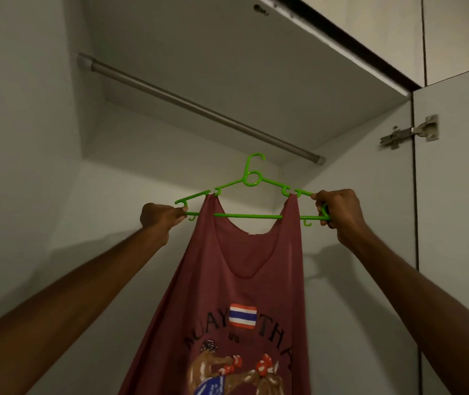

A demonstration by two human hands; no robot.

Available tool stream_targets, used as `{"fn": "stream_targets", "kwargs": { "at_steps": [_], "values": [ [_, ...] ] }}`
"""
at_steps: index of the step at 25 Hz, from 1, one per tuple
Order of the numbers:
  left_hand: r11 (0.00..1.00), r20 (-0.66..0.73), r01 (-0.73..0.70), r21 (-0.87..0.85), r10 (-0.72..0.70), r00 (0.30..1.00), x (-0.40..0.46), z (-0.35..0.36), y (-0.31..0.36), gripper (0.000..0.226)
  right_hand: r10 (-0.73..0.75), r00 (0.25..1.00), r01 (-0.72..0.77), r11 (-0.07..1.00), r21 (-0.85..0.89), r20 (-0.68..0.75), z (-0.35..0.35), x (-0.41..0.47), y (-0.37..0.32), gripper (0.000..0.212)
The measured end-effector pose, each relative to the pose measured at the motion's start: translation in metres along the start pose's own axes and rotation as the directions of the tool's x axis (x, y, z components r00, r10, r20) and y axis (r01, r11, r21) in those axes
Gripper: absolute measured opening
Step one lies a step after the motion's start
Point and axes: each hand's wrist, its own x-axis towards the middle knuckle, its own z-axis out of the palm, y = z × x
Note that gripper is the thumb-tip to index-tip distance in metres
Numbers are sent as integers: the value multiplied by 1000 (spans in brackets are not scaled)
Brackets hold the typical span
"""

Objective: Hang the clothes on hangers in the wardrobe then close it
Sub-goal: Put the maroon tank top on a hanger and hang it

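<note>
A maroon tank top [227,280] with a flag and boxers printed on it hangs from a bright green plastic hanger [251,178]. My left hand [159,213] pinches the hanger's left end, and my right hand [338,212] grips its right end. The hanger is raised inside the open wardrobe, its hook just below the grey metal rail [199,109] and not touching it. The rail runs from upper left to the right wall and is bare.
The wardrobe's top panel [241,67] sits close above the rail. White walls enclose the left and back. On the right stands the open door [455,195] with a metal hinge [409,132].
</note>
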Motion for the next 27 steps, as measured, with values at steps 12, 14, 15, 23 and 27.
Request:
{"fn": "stream_targets", "kwargs": {
  "at_steps": [12,14,15,23,27],
  "values": [
    [983,110,108,-148,-93,990,56,132,-81,16,-86,993,72,984,-164,-79,-15,98,49,28],
    [979,167,118,-167,-90,982,66,150,-92,16,-98,990,78,979,-187,-97,-15,111,55,29],
    [977,189,125,-174,-91,978,72,157,-95,17,-97,990,76,978,-194,-105,-14,118,56,28],
    [964,397,136,-230,-34,917,111,215,-79,25,-176,954,109,957,-269,-243,-7,159,48,25],
    [953,504,145,-267,9,864,114,237,-70,22,-263,910,143,925,-353,-319,-5,163,40,27]
  ]
}}
